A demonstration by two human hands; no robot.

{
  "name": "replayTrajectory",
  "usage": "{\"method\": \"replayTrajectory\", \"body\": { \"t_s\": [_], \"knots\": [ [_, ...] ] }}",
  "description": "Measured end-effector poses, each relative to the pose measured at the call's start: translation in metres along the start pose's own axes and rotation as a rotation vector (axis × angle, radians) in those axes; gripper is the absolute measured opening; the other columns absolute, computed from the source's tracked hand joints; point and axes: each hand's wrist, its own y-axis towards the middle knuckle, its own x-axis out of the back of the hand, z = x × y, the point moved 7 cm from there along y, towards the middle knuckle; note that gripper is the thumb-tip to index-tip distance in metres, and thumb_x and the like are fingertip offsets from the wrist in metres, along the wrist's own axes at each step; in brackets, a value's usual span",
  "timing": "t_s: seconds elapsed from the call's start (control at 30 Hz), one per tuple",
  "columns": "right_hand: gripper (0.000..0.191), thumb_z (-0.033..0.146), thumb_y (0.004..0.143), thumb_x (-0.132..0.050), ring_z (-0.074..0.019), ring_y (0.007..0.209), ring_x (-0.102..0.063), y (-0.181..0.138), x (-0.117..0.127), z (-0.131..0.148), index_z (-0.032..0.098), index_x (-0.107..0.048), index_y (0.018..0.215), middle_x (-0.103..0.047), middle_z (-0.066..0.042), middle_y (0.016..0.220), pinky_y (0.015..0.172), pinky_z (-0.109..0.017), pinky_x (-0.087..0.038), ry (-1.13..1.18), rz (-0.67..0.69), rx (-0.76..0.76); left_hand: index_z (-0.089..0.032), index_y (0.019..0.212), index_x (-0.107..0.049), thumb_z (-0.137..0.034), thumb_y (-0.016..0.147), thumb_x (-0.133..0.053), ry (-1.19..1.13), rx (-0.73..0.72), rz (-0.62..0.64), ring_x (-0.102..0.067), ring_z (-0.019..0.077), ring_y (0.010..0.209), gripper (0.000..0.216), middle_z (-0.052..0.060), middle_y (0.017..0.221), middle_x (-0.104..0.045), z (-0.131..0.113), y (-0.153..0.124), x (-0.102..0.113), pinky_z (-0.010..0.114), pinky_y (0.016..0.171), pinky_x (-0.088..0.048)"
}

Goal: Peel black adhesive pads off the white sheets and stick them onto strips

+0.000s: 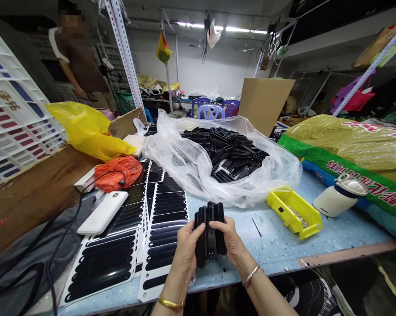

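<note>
My left hand and my right hand grip a bundle of long black plastic pieces from both sides, just above the table's front edge. Both thumbs press on the near faces; the other fingers are partly hidden behind. Beyond the hands, a clear plastic bag lies open around a heap of similar black pieces. Left of my hands are white sheets bearing rows of glossy black strips.
A yellow bin of small metal parts and a white bottle stand at right, before a large sack. A white power bank, cable and orange bag lie left. A person stands behind, far left.
</note>
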Motion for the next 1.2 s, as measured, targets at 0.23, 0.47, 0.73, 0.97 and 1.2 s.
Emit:
{"method": "replayTrajectory", "body": {
  "t_s": [0.23,0.47,0.73,0.97,1.2],
  "knots": [
    [0.043,0.028,0.049,-0.088,-0.0188,0.073,-0.060,-0.009,-0.007,0.002,0.013,-0.072,0.086,-0.069,-0.001,0.077,0.067,-0.028,-0.048,-0.177,0.042,0.101,-0.012,0.088,-0.075,-0.034,0.068,-0.079,-0.056,-0.003,-0.039,-0.070,0.0218,0.080,0.031,0.007,0.083,-0.075,-0.001,-0.003,-0.003,0.029,0.075,-0.053],
    [0.036,0.020,0.046,-0.084,-0.0166,0.061,-0.061,-0.015,-0.001,-0.004,0.012,-0.072,0.079,-0.069,-0.001,0.069,0.059,-0.027,-0.050,0.081,0.047,-0.068,-0.015,0.096,-0.075,-0.030,0.068,-0.079,-0.104,0.045,-0.031,-0.068,0.0251,0.096,0.032,0.008,0.095,-0.076,-0.006,-0.017,-0.005,0.034,0.086,-0.053],
    [0.027,0.024,0.051,-0.079,-0.0163,0.053,-0.061,-0.024,0.011,-0.013,0.013,-0.068,0.073,-0.067,-0.002,0.062,0.053,-0.027,-0.051,0.232,-0.063,-0.124,-0.012,0.078,-0.071,-0.026,0.070,-0.076,-0.291,0.193,-0.100,-0.071,0.0267,0.090,0.017,0.011,0.085,-0.076,0.012,-0.014,0.001,0.035,0.082,-0.056],
    [0.043,0.026,0.045,-0.081,-0.0225,0.054,-0.062,-0.096,0.066,-0.006,0.019,-0.063,0.084,-0.066,0.000,0.064,0.050,-0.035,-0.052,0.211,-0.310,-0.196,-0.013,0.091,-0.068,-0.028,0.069,-0.076,-0.103,0.222,0.023,-0.064,0.0166,0.052,0.028,0.007,0.069,-0.070,0.000,-0.052,0.001,0.024,0.046,-0.048],
    [0.036,0.023,0.047,-0.075,-0.0258,0.069,-0.066,-0.230,0.131,-0.050,0.020,-0.069,0.082,-0.069,-0.004,0.070,0.064,-0.036,-0.053,0.195,-0.399,-0.419,-0.019,0.075,-0.071,-0.010,0.050,-0.076,0.380,0.305,0.163,-0.061,0.0188,0.063,0.027,0.002,0.067,-0.067,0.086,-0.131,0.030,0.025,0.053,-0.047]
  ]
}}
